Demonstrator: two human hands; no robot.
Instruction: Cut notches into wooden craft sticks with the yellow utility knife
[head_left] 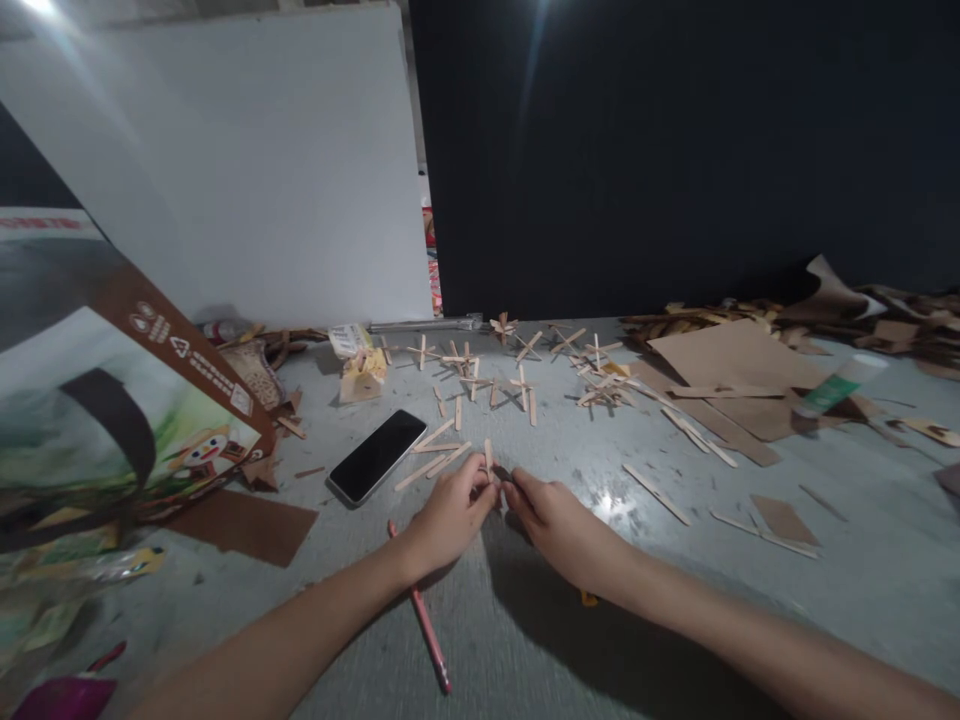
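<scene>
Holding stick [488,456], dark piece [502,473]; carton [187,400] bears apparent recycling symbol [179,347].

From my station I see both bare arms angled inward. The left forearm [307,622] rises to its hand from below and to the left; the right forearm [720,612] comes in from below and to the right of its own. I have the left hand [452,512] curled, its thumb bent toward the index finger in a pinch. Just beside it, the right hand [556,518] is turned inward with its fingers folded, tips pinched toward the left. I can't tell whether the two hands' fingertips touch.
</scene>
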